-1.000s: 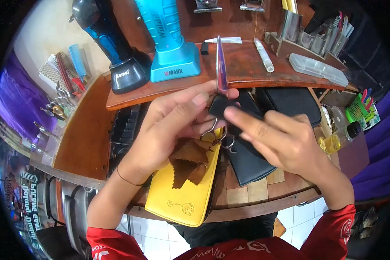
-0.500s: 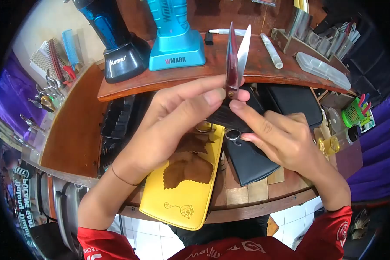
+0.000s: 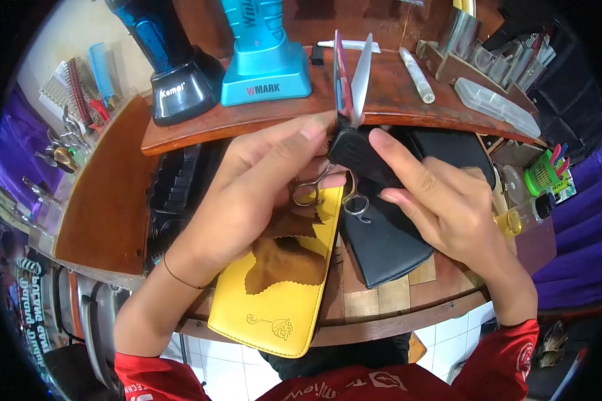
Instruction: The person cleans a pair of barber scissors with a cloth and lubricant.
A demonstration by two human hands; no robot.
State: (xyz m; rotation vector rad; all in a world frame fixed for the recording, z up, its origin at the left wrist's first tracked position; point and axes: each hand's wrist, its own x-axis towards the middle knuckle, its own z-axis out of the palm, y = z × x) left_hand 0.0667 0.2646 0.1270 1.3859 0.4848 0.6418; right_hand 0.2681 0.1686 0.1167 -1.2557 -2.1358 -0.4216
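Observation:
My left hand (image 3: 237, 187) pinches a pair of scissors (image 3: 362, 80) near the pivot. The blades point up and stand slightly apart, and the finger rings hang below. My right hand (image 3: 448, 204) holds a flat black tool (image 3: 362, 157) with a ridged surface, like a small brush, between thumb and fingers. Its end lies against the scissors and covers the pivot. Below my left hand lies a yellow case (image 3: 261, 321) with a brown zigzag-edged cloth (image 3: 291, 264) on it. Beside it, under the scissor rings, is a black case (image 3: 388, 254).
A black clipper stand (image 3: 184, 93) and a turquoise stand (image 3: 267, 77) occupy the raised wooden shelf (image 3: 214, 127). A white tube (image 3: 417, 75) and a clear plastic box (image 3: 495, 107) lie to their right. Combs (image 3: 77, 87) stand at left; a green basket (image 3: 542, 174) is at right.
The black tool has come from behind the scissors to in front of the pivot. My right fingertips have left the pivot, and the scissors have shifted slightly left.

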